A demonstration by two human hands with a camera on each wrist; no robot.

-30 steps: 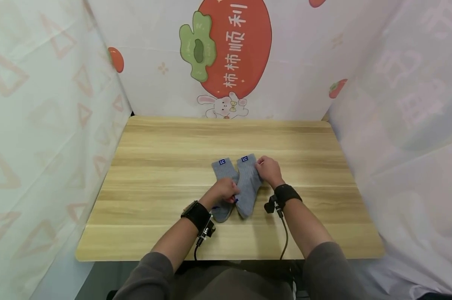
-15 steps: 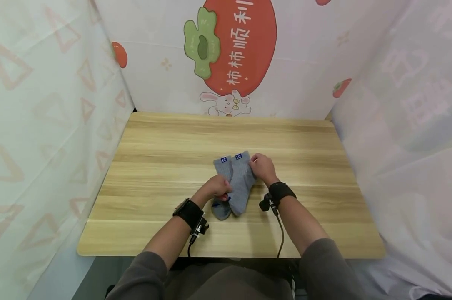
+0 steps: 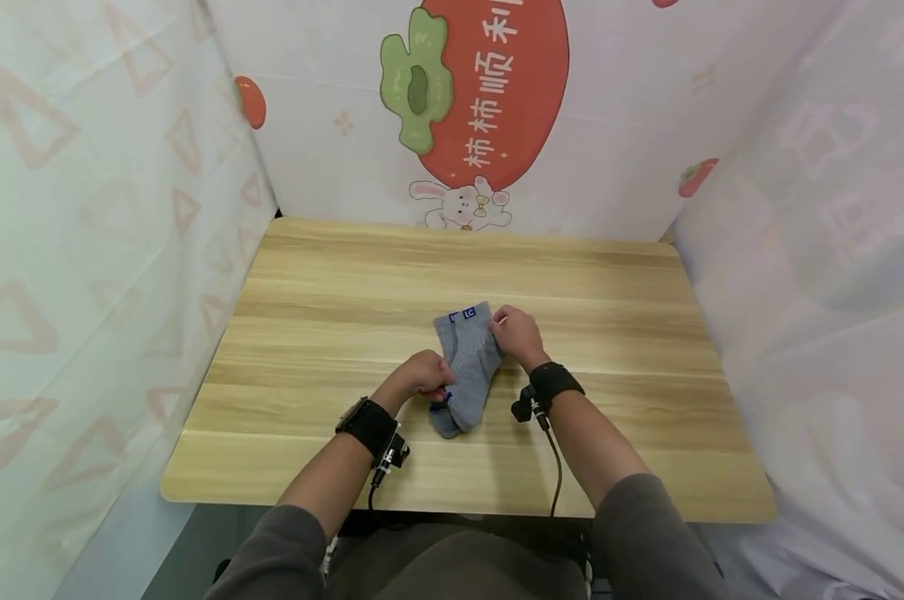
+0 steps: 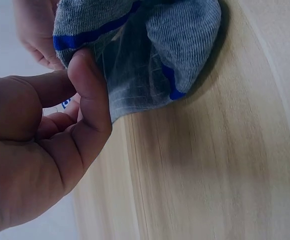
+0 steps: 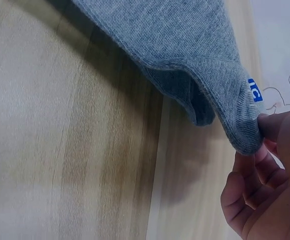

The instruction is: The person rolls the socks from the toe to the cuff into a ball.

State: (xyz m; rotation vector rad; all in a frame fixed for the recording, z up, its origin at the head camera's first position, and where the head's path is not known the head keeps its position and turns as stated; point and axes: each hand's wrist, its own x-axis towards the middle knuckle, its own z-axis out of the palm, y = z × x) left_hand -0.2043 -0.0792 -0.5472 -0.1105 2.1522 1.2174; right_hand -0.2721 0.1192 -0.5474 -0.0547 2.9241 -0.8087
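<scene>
Two grey ankle socks with blue LC labels lie one over the other near the middle of the table. The upper sock [image 3: 476, 367] largely covers the lower sock [image 3: 443, 422], whose left edge, toe and part of its label show. My left hand [image 3: 424, 375] pinches the upper sock's left edge by the blue stripe, between thumb and finger. At the cuff's right side, my right hand [image 3: 519, 335] pinches the same sock. In the right wrist view its fabric [image 5: 175, 30] hangs raised off the wood. The left wrist view shows the lower sock [image 4: 190, 40] on the tabletop.
The wood-grain table [image 3: 332, 317] has a printed white curtain [image 3: 616, 150] behind it and cloth at both sides. Black wrist straps [image 3: 369, 425] carry small cameras, with cables [image 3: 558, 475] trailing toward the table's front edge.
Both hands have carried the upper sock leftward, from beside the lower sock to over it. The lower sock's label is now partly covered. The head view has shifted slightly.
</scene>
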